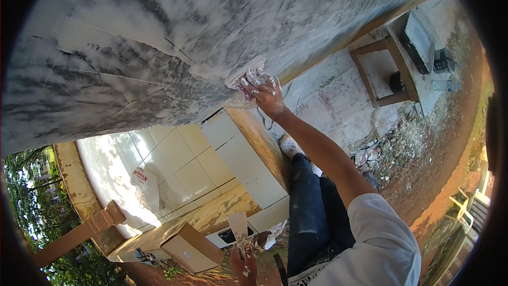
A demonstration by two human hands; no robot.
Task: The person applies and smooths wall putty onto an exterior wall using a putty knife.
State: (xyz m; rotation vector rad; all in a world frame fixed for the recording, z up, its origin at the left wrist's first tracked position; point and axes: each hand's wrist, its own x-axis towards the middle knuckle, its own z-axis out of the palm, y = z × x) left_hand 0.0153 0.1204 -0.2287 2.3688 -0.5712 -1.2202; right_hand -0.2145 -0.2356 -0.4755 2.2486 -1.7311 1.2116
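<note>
My right hand (264, 92), smeared with white putty, is closed around a scraper (244, 73) and presses its flat blade to the wall (159, 26). Streaky white filler covers parts of this grey surface, with cracks and ridges between the patches. Lower down, my left hand (246, 267) grips a putty knife (238, 223), its pale, putty-coated blade pointing up and away from the wall. White smears also mark the left fingers.
Below the wall is a tiled ledge (185, 153) holding a white plastic bag (147, 186). A cardboard box (191, 249) stands near my left hand. A wooden frame (384, 71) and rubble (378, 151) lie to the right, beside a clear bottle (446, 85).
</note>
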